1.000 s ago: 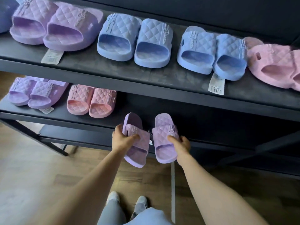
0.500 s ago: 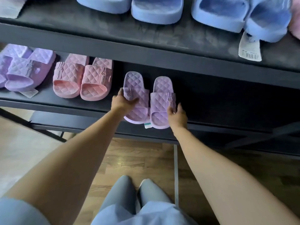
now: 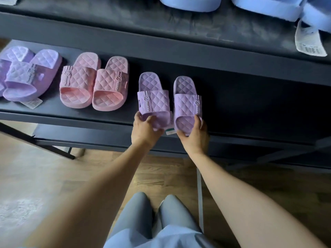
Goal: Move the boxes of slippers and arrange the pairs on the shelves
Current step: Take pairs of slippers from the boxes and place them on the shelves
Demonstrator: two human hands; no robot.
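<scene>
Left hand (image 3: 145, 130) and right hand (image 3: 194, 136) each grip, fingers curled, one toe end of the lilac slippers (image 3: 154, 100) lying on the lower shelf (image 3: 250, 108) beside pink slippers (image 3: 93, 83).

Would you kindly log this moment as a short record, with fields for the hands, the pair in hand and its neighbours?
left hand: grips the toe of one slipper of the lilac pair
right hand: grips the other slipper's toe
lilac pair: side by side on the lower shelf, toes at its front edge
neighbours: pink pair beside it, then purple pair
upper shelf: blue slippers
</scene>
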